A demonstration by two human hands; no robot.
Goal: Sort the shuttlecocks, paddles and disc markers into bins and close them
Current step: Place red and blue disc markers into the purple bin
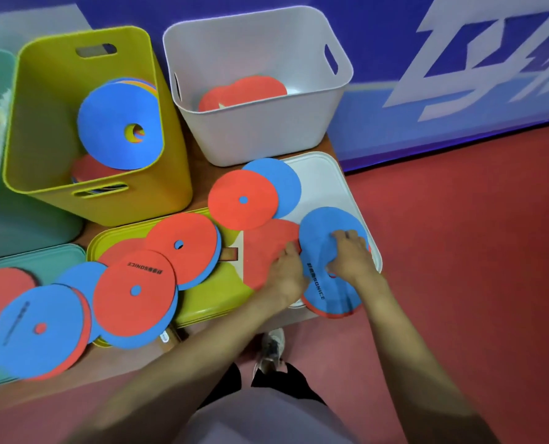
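Blue-faced disc marker (pixel 327 283), red beneath, lies on a white lid (pixel 324 181) at the desk's (pixel 199 152) right end, overlapping a red paddle (pixel 266 248). Right hand (pixel 351 251), forearm extended, has its grip curled down and clutching the marker's top face, which buckles under the fingers (pixel 343 236). Left hand (pixel 286 274) angles in knuckles-up, fingers at the marker's left rim over the paddle; whether this grip pinches the rim cannot be told.

Disc markers (pixel 119 310) matt, foam-like; white bin (pixel 266 133) and yellow bin (pixel 158 200) smooth plastic; paddle (pixel 266 248) face matt.
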